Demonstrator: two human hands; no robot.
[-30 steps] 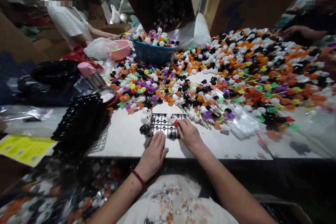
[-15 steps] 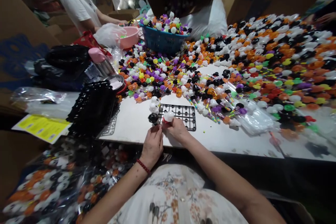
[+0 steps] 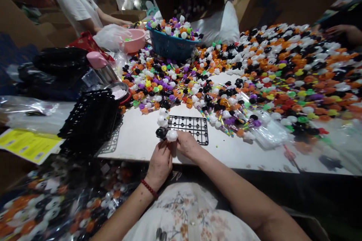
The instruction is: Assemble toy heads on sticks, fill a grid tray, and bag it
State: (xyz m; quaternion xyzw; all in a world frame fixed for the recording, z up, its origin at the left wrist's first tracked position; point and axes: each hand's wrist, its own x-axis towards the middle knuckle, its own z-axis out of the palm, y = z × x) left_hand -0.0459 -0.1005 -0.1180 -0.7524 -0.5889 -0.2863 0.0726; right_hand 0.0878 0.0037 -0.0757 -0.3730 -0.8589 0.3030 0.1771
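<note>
White flat worktable (image 3: pixel 132 137) in a cluttered workroom, crowded with small bright plastic pieces. My hands meet over its near edge. Right hand (image 3: pixel 187 145) grasps a glossy white rounded plastic head (image 3: pixel 172 135), fingers closed at its right side. Left hand (image 3: pixel 160 163), with a dark red beaded bracelet (image 3: pixel 149 188) at the wrist, has its fingers bunched just below the same head; whether they pinch its lower end I cannot tell, the spot being hidden.

Just beyond my hands, a black rectangular plastic grid (image 3: pixel 195 125) lies flat. White rounded figures (image 3: pixel 163 116) stand at its left end, with a glossy black ball-shaped head (image 3: pixel 161 132) nearer me, beside the white head I hold.

Farther left: a leaning stack of black plastic grids (image 3: pixel 85 122), then a yellow-printed paper sheet (image 3: pixel 28 144). Behind the stack, a round metal dish (image 3: pixel 120 91) and a pink-capped metal flask (image 3: pixel 97 61). To the right, clear plastic bags (image 3: pixel 268 131). Beyond, a wide heap of orange, white and black pieces (image 3: pixel 285 51), a heaped blue plastic basin (image 3: pixel 169 45) and a pink plastic basin (image 3: pixel 135 41). Far left, a co-worker in a white shirt (image 3: pixel 75 3); far right, another person's hand (image 3: pixel 338 30).
</note>
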